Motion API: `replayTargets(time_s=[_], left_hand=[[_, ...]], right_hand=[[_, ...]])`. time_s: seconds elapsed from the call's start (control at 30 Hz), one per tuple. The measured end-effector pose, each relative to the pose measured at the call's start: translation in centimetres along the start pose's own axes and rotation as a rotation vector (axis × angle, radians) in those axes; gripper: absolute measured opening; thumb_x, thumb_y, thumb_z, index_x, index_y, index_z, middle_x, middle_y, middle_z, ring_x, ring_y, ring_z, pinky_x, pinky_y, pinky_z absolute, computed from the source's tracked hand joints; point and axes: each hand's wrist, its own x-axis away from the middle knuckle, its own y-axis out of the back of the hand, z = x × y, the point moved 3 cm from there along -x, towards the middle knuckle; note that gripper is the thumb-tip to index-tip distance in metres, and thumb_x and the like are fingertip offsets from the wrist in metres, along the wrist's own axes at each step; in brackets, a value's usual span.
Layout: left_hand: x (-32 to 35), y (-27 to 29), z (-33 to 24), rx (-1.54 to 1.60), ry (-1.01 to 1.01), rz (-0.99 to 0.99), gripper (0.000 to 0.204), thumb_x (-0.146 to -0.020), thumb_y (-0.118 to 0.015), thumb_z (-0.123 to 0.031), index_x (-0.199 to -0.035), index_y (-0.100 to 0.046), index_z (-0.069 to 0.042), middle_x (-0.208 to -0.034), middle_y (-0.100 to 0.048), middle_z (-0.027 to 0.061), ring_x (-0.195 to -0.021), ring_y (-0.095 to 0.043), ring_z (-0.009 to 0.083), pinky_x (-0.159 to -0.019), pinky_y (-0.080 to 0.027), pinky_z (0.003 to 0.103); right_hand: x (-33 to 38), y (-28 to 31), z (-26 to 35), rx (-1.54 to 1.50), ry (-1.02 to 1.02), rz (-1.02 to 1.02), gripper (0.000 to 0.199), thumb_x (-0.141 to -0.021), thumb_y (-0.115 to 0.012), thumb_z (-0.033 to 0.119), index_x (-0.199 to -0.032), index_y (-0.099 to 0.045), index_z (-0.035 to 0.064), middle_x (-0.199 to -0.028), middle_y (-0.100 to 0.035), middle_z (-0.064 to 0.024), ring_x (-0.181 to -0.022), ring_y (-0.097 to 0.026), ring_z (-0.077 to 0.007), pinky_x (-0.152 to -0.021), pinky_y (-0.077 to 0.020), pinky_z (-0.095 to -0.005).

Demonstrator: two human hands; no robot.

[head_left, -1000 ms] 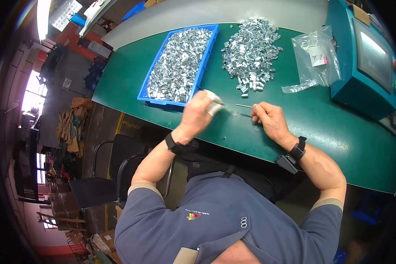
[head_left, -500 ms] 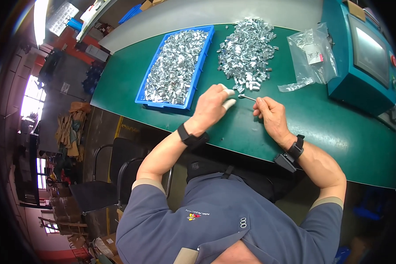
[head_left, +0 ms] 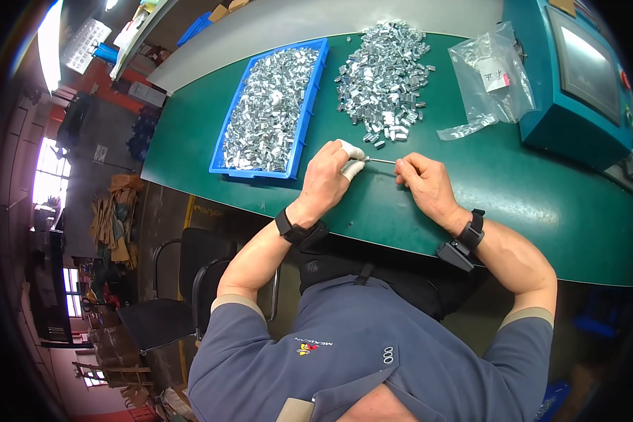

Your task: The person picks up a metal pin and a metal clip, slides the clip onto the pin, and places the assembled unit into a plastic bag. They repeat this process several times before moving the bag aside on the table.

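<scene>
I see the wide green surface [head_left: 527,204] carrying a teal box-shaped machine [head_left: 577,84] at far right, a long blue plastic tray [head_left: 299,151] full of small shiny metal clips, a loose heap of the same silvery clips [head_left: 387,77], and a crumpled clear plastic bag [head_left: 489,81]. My left hand [head_left: 330,179], fingertips capped in white, and my right hand [head_left: 422,183] each pinch an end of a thin metal pin [head_left: 381,161], possibly a wire, held just below the heap.
</scene>
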Motion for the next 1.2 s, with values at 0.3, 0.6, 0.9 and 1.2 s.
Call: replayTargets(time_s=[0.3, 0.6, 0.9, 1.2], left_hand=[[-0.4, -0.1, -0.7, 0.034, -0.113, 0.052, 0.018, -0.082, -0.081, -0.004, -0.096, -0.071, -0.008, -0.091, -0.067, 0.0063, -0.088, -0.065, 0.0289, -0.076, -0.054, 0.04], [-0.5, -0.6, -1.4, 0.058, -0.122, 0.127, 0.021, -0.083, -0.08, -0.006, -0.102, -0.074, -0.007, -0.094, -0.069, 0.0069, -0.09, -0.066, 0.0284, -0.077, -0.055, 0.04], [-0.2, -0.4, -2.0, 0.043, -0.118, 0.129, 0.019, -0.084, -0.079, -0.004, -0.103, -0.075, -0.006, -0.095, -0.069, 0.0089, -0.09, -0.067, 0.0287, -0.077, -0.056, 0.039], [3.2, 6.6, 3.3, -0.246, 0.032, -0.085, 0.016, -0.086, -0.079, -0.007, -0.101, -0.073, -0.008, -0.093, -0.069, 0.0097, -0.087, -0.067, 0.031, -0.076, -0.055, 0.041]], right_hand=[[-0.1, -0.1, -0.2, 0.007, 0.044, 0.045, 0.023, -0.106, -0.06, 0.02, -0.1, -0.071, 0.0001, -0.08, -0.071, -0.0019, -0.073, -0.061, -0.0076, -0.067, -0.0493, -0.0254], [0.0, -0.1, -0.2, 0.056, 0.059, 0.083, 0.03, -0.105, -0.06, 0.025, -0.09, -0.073, 0.0026, -0.072, -0.071, -0.0053, -0.066, -0.065, -0.0137, -0.062, -0.0502, -0.031], [0.2, -0.5, 0.2, 0.112, 0.055, 0.115, 0.036, -0.107, -0.06, 0.028, -0.088, -0.072, 0.0002, -0.07, -0.068, -0.0049, -0.065, -0.061, -0.0101, -0.06, -0.0477, -0.029], [0.0, -0.3, -0.4, -0.047, 0.018, 0.087, 0.037, -0.11, -0.058, 0.029, -0.091, -0.071, 0.001, -0.076, -0.068, -0.0004, -0.071, -0.061, -0.0064, -0.065, -0.0472, -0.0241]])
